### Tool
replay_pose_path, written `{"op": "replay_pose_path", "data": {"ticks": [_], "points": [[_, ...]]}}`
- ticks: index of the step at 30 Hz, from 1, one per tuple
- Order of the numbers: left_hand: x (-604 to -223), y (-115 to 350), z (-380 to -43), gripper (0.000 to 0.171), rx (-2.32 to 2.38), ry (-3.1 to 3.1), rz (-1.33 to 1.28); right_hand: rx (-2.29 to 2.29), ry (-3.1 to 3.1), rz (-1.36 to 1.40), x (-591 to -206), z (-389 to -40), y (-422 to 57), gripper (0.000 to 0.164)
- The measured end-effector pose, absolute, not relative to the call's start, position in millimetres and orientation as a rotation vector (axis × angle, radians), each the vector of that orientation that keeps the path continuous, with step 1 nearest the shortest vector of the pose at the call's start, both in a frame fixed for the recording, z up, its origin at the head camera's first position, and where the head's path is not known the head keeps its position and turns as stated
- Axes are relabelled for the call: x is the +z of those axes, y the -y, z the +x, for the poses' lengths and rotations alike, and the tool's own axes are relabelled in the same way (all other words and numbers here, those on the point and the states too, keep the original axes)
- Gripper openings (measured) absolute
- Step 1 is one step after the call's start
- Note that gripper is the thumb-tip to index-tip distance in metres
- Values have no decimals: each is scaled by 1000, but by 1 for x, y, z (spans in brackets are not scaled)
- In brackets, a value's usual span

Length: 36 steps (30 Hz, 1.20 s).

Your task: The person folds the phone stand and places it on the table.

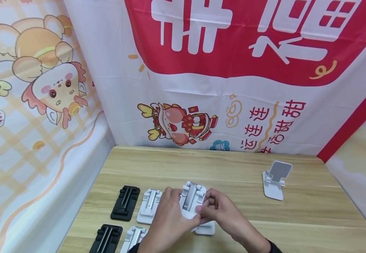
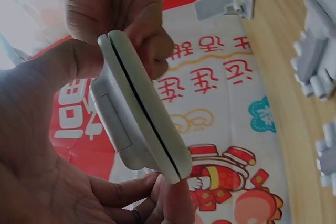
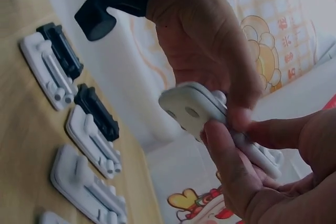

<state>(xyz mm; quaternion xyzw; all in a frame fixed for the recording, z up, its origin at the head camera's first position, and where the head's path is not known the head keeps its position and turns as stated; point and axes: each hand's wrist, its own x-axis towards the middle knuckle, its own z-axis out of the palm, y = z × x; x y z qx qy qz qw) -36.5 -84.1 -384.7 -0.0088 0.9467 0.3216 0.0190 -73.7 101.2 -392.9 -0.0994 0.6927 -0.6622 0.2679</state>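
A folded white phone stand (image 1: 187, 212) is held up above the table between both hands. My left hand (image 1: 169, 220) grips its left side, the thumb along the near edge. On the right side my right hand (image 1: 222, 212) pinches it between thumb and curled fingers. The left wrist view catches the stand (image 2: 144, 111) edge-on, with a thin dark gap between its layers. Small round pads show on its underside in the right wrist view. Under the hands lies another white stand (image 1: 205, 229), partly hidden.
To the left lie folded stands in two rows: a black one (image 1: 125, 203) beside a white one (image 1: 149, 207), and nearer, a black one (image 1: 106, 239) beside a white one (image 1: 133, 237). An unfolded white stand (image 1: 272, 191) is at the right. Printed cloth (image 1: 113, 88) hangs behind the table.
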Motion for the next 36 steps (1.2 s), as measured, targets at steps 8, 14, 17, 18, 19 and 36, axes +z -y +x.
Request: {"op": "replay_pose_path", "data": {"ticks": [8,14,17,18,19,36], "points": [[-424,119,-18,85,804,-2909,-249,-1366,-2799,-324,-393,-106,-148,29],[-460,150,-2,87,711,-2817,-333,-779,-3371,-393,-393,-154,-217,37],[-472,155,4,82,708,-2793,-357,-531,-3465,-345,-394,-169,-247,43],[-476,156,6,81,699,-2789,-368,-461,-3479,-330,-396,-173,-255,45],[-479,156,7,77,686,-2791,-377,-404,-3479,-318,-397,-176,-263,45],[-508,139,14,74,480,-2804,-348,-341,-3412,-358,-423,-198,-303,27]]}}
